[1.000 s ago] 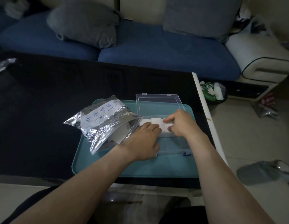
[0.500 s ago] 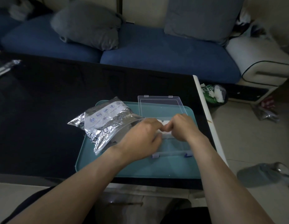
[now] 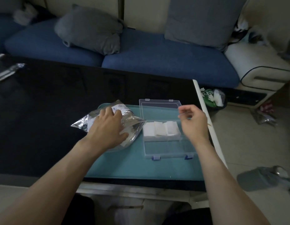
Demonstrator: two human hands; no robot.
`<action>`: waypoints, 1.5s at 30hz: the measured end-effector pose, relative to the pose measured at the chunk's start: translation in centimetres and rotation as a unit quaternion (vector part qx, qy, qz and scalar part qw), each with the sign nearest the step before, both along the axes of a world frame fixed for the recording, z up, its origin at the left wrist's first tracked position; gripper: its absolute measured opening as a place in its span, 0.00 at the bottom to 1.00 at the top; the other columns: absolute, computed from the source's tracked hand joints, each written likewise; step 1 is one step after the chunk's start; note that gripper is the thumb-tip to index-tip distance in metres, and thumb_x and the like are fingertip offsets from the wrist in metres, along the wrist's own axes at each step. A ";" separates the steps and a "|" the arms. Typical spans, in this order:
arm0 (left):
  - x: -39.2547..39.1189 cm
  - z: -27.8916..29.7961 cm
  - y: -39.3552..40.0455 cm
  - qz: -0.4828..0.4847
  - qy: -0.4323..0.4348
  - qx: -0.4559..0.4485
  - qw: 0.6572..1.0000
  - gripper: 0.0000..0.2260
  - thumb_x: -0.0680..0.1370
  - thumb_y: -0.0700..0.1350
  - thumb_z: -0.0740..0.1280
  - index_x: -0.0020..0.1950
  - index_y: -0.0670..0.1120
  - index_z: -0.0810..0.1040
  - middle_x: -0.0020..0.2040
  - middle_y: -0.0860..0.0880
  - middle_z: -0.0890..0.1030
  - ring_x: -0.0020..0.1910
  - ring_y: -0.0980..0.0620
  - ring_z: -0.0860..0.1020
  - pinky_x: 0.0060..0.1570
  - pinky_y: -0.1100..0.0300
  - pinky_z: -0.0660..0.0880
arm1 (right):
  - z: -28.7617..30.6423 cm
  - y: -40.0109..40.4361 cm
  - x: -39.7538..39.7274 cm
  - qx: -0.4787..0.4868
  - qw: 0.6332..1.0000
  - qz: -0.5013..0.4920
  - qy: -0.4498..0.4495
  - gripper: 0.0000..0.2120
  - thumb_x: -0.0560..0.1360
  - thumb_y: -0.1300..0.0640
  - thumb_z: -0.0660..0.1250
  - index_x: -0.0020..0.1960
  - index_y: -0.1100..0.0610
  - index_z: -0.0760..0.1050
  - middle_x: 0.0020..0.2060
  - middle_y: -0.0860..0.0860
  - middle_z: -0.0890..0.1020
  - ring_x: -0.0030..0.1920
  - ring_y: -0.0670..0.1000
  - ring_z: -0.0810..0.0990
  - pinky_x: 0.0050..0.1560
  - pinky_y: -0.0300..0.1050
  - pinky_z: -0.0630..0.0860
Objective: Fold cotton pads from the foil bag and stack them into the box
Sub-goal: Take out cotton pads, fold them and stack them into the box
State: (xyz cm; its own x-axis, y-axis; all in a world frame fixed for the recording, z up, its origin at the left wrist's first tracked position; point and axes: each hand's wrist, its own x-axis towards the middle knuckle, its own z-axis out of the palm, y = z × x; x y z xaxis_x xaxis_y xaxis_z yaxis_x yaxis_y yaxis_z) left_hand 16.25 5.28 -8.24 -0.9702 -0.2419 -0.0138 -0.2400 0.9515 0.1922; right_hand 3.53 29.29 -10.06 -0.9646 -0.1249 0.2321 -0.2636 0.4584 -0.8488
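Both hands are leaving the clear plastic box (image 3: 163, 138) where a moment ago they were bunched together over the white pads. The left hand (image 3: 108, 127) is now lying across the crinkled silver foil bag (image 3: 129, 122), fingers spread and flat on it with the thumb at its near edge; I judge it is going after another pad. The right hand (image 3: 193, 121) is hanging in the air beside the box's right side, fingers loosely curled and holding nothing I can make out.

The white folded cotton pads (image 3: 160, 129) are sitting uncovered in a short row in the box's far compartment, while the near compartment is showing bare; so one more fold looks finished and stacked, with plenty of room left.

Box and bag are lying side by side on a teal rectangular tray (image 3: 137, 166), the clear lid (image 3: 159, 105) lying open behind. The tray is sitting at the near right corner of a glossy black counter (image 3: 43, 111). Beyond it, a blue-cushioned sofa (image 3: 157, 62) is carrying grey pillows (image 3: 90, 30), and a small litter bin (image 3: 213, 99) is standing on the pale floor to the right.
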 end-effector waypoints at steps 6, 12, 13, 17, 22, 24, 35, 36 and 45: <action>-0.6 -0.6 -2.0 0.014 0.069 0.053 0.996 0.04 0.77 0.41 0.62 0.44 0.42 0.75 0.41 0.42 0.79 0.44 0.38 0.78 0.43 0.47 0.74 | -0.2 -6.4 4.4 0.111 0.954 0.277 -0.026 0.08 0.75 0.65 0.70 0.48 0.53 0.83 0.44 0.46 0.83 0.43 0.41 0.82 0.48 0.33 0.77; -0.7 -0.6 -3.6 0.054 0.096 0.122 0.986 0.10 0.81 0.44 0.60 0.51 0.43 0.79 0.43 0.42 0.82 0.42 0.37 0.79 0.44 0.48 0.76 | -2.1 -10.3 6.2 0.217 0.937 0.274 -0.013 0.22 0.74 0.60 0.71 0.68 0.55 0.74 0.62 0.53 0.75 0.56 0.52 0.77 0.59 0.39 0.70; -0.7 -0.7 -4.0 0.061 0.097 0.128 0.985 0.10 0.81 0.44 0.59 0.51 0.43 0.79 0.43 0.42 0.82 0.42 0.37 0.79 0.45 0.47 0.76 | -2.4 -10.7 6.3 0.240 0.930 0.277 -0.020 0.27 0.74 0.59 0.71 0.72 0.53 0.69 0.65 0.54 0.73 0.60 0.54 0.76 0.61 0.41 0.69; -1.0 -1.2 -4.7 0.071 0.099 0.147 0.982 0.09 0.81 0.43 0.59 0.49 0.44 0.79 0.41 0.44 0.82 0.41 0.39 0.80 0.46 0.47 0.76 | -3.2 -11.7 6.1 0.287 0.910 0.298 -0.037 0.36 0.73 0.55 0.75 0.77 0.52 0.63 0.71 0.57 0.69 0.68 0.59 0.71 0.65 0.46 0.68; -1.3 -1.4 -5.0 0.092 0.111 0.179 0.973 0.09 0.82 0.44 0.59 0.47 0.46 0.78 0.38 0.47 0.80 0.38 0.41 0.79 0.42 0.50 0.75 | -3.1 -12.4 6.2 0.263 0.915 0.303 -0.029 0.35 0.71 0.50 0.78 0.74 0.53 0.70 0.68 0.55 0.74 0.67 0.57 0.73 0.61 0.45 0.69; -1.3 -1.5 -5.0 0.095 0.112 0.187 0.971 0.09 0.82 0.45 0.59 0.48 0.46 0.79 0.38 0.47 0.81 0.39 0.41 0.80 0.42 0.50 0.75 | -3.2 -12.7 6.3 0.268 0.910 0.317 -0.015 0.31 0.71 0.49 0.77 0.71 0.52 0.72 0.68 0.56 0.73 0.67 0.57 0.72 0.61 0.45 0.70; -1.3 -2.0 -4.6 0.094 0.103 0.204 0.969 0.09 0.81 0.44 0.60 0.47 0.45 0.78 0.36 0.45 0.80 0.35 0.40 0.79 0.37 0.50 0.77 | -3.8 -13.3 6.5 0.377 0.872 0.302 0.078 0.19 0.74 0.58 0.69 0.64 0.54 0.73 0.61 0.57 0.77 0.59 0.62 0.78 0.52 0.52 0.76; -1.3 -2.0 -4.6 0.094 0.105 0.205 0.969 0.09 0.81 0.44 0.60 0.47 0.44 0.78 0.36 0.45 0.80 0.35 0.40 0.80 0.37 0.50 0.77 | -3.6 -13.3 6.5 0.374 0.874 0.297 0.089 0.17 0.74 0.58 0.68 0.62 0.54 0.74 0.59 0.57 0.78 0.57 0.62 0.79 0.49 0.52 0.76; -1.5 -1.9 -4.6 0.106 0.097 0.216 0.966 0.10 0.80 0.47 0.61 0.47 0.44 0.79 0.38 0.44 0.81 0.37 0.41 0.80 0.37 0.51 0.78 | -1.9 -11.8 6.0 0.226 0.959 0.166 0.047 0.10 0.77 0.52 0.65 0.53 0.58 0.79 0.44 0.57 0.84 0.46 0.61 0.80 0.42 0.50 0.73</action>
